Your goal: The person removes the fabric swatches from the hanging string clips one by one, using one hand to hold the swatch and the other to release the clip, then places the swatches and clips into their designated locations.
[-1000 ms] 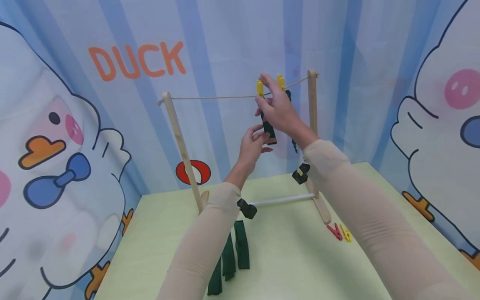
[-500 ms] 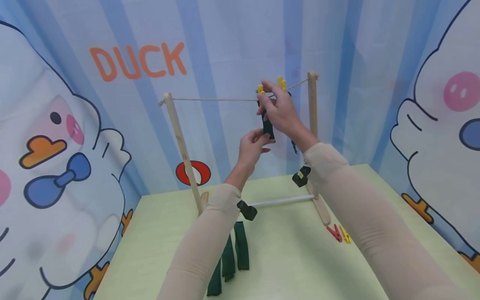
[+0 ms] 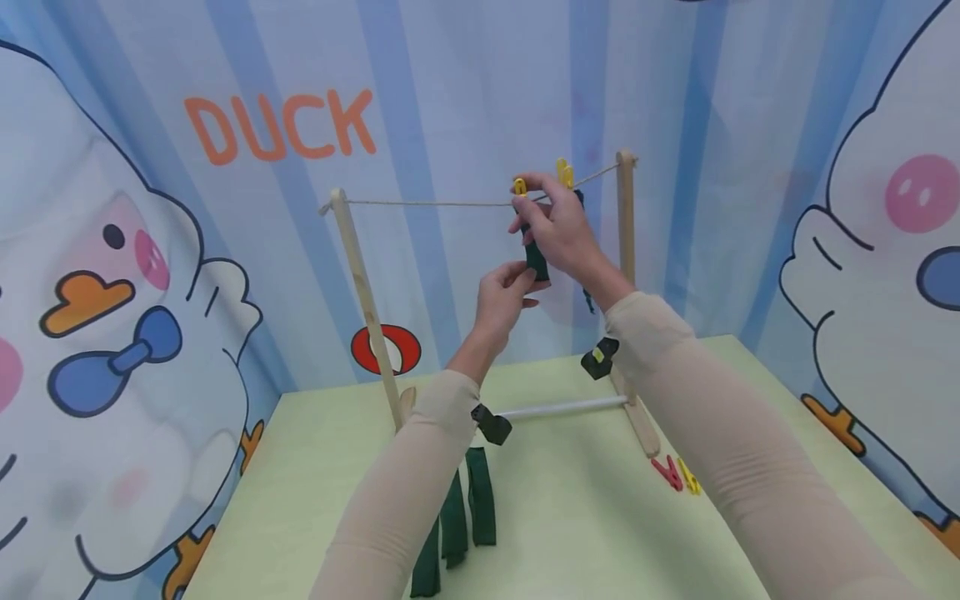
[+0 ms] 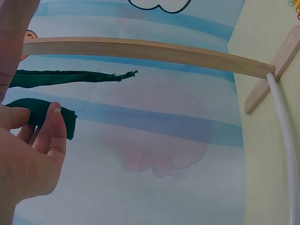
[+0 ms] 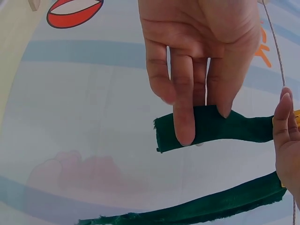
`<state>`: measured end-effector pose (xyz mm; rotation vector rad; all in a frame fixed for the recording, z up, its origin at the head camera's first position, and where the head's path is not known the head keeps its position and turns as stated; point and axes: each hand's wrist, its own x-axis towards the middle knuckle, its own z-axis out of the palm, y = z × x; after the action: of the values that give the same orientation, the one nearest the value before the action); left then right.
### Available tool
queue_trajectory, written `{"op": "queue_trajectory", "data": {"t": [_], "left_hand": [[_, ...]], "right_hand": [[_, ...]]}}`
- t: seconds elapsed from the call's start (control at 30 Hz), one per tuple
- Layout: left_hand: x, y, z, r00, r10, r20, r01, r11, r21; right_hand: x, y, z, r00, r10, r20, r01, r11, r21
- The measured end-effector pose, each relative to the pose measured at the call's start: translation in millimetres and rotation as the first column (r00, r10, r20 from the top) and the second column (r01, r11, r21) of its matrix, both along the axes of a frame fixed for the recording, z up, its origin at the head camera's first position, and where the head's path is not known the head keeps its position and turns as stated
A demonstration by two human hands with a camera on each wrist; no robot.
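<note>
In the head view, a dark green cloth strip [image 3: 536, 267] hangs from the rope [image 3: 435, 202] under a yellow clothespin [image 3: 520, 187]. My right hand [image 3: 564, 229] holds that clothespin between thumb and fingers. Lower down, my left hand [image 3: 501, 298] pinches the strip near its bottom end; the left wrist view shows thumb and fingers on the green cloth [image 4: 41, 111]. Just right of it, a second green strip [image 5: 206, 204] hangs under another yellow clothespin [image 3: 565, 173], partly behind my right hand. The right wrist view shows the first strip [image 5: 234, 125] running from my left fingers to the clothespin.
Wooden posts [image 3: 363, 292] [image 3: 626, 225] carry the rope, joined low by a white rod [image 3: 570, 408]. Several green strips [image 3: 482, 496] lie on the pale table [image 3: 570, 517], partly under my left sleeve. A red clothespin [image 3: 667, 473] and a yellow one [image 3: 688, 477] lie by the right foot.
My left thumb and fingers have come together on the strip's lower end. My right hand stays at the clothespin, with its fingers slightly shifted. The head view has tilted up a little.
</note>
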<state>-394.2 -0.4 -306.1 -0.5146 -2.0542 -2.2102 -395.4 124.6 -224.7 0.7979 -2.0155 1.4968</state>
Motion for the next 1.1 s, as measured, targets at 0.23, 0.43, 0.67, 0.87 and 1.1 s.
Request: {"op": "queue_trajectory", "data": {"t": [0.23,0.43,0.67,0.87,1.1], "left_hand": [[2.6,-4.3,6.3,1.0,0.031,0.006,-0.031,0.999,-0.012],[1.5,-11.3,8.3,0.998,0.063,-0.009,-0.063,0.998,-0.007],[3.4,-14.9,8.6,0.997,0.081,0.002,-0.081,0.997,-0.004],[4.9,-17.4,6.8,0.997,0.074,0.0,-0.074,0.997,-0.001],[6.2,-19.5,7.1,0.998,0.058,0.001,-0.058,0.998,0.008]], "right_hand": [[-0.2,-3.0,2.6,1.0,-0.018,-0.013,0.017,0.999,-0.033],[-0.5,-11.5,8.0,0.997,-0.05,-0.055,0.049,0.998,-0.026],[-1.0,-16.2,8.4,0.991,-0.115,-0.067,0.113,0.993,-0.028],[-0.5,-16.6,9.3,0.985,-0.151,-0.089,0.148,0.988,-0.036],[-5.3,-17.7,10.5,0.986,-0.138,-0.098,0.131,0.988,-0.079]]}}
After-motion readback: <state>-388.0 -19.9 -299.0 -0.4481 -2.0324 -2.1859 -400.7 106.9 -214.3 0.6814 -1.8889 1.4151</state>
